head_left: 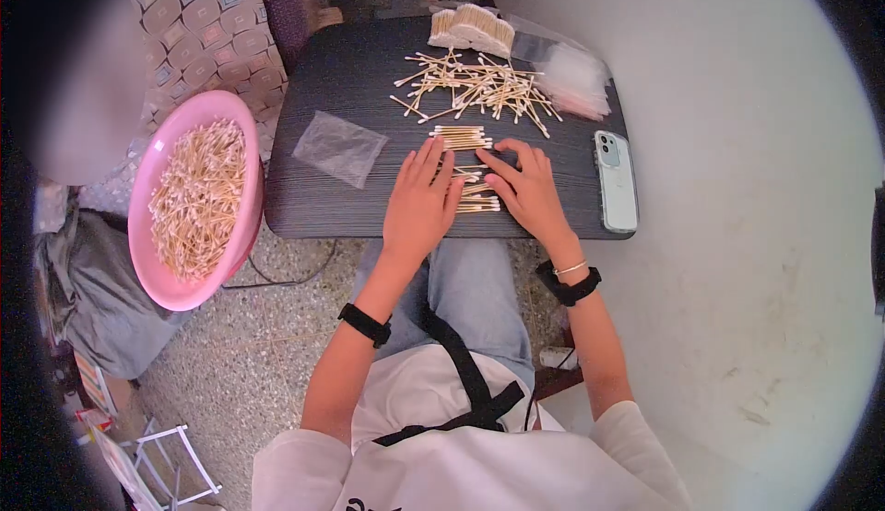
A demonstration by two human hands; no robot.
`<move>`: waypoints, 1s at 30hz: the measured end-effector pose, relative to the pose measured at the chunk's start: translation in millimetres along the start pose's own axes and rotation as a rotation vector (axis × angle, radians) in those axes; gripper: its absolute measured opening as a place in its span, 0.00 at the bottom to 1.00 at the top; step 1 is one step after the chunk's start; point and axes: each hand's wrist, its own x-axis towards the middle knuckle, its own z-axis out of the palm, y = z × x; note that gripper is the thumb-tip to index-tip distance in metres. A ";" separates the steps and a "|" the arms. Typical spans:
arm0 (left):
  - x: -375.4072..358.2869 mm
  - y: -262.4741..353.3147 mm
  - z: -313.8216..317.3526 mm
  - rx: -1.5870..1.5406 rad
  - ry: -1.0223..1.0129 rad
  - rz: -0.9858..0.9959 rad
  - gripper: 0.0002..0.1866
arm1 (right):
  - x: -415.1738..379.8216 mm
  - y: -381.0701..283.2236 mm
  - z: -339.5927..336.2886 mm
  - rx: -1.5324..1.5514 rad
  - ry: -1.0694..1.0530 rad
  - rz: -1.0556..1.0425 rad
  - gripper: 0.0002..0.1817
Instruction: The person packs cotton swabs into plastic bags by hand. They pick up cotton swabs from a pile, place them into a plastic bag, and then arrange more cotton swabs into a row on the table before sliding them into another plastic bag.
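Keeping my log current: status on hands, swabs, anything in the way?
Left hand at left ends of swab rows. Right hand at right ends. Loose pile beyond, clear plastic off left.

Dark wood-grain table (572,207) under both hands. Pale, smudged wall (756,234) to their right; speckled floor (277,327) below, beyond the table's near edge.

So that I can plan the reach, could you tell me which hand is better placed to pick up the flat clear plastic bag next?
Probably the left hand: the clear plastic bag lies on its outer side, with nothing between them, while the right hand would have to reach past the left.
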 end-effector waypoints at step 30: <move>0.2 0.8 -7.0 -0.164 0.069 -0.040 0.18 | 19.9 -14.6 15.1 -0.014 0.013 -0.038 0.06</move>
